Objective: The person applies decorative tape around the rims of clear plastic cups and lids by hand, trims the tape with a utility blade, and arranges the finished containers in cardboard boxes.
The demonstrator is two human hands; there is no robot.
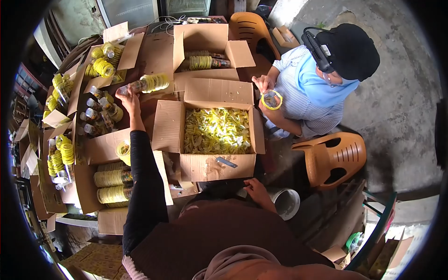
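Observation:
My left hand (130, 100), arm stretched forward, is closed round the near end of a stack of yellow-rimmed plastic cups (155, 83). The stack lies nearly level above the brown table, its yellow rims pointing right. Below and left of that hand, several clear-ended stacks (100, 109) lie in an open carton. My right hand (257, 190) rests low near my lap, fingers loosely bent and apart, with nothing visible in them. It is just below the front flap of a carton (205, 168) filled with yellow strips (217, 130). A dark grey tool (226, 162) lies on that flap.
Opposite, a person in a striped shirt (303, 93) holds a yellow-rimmed cup (271, 100). More cartons of stacks (109, 179) line the left, and another carton (200, 37) stands behind. An orange chair (340, 156) and a white bucket (286, 204) are to the right.

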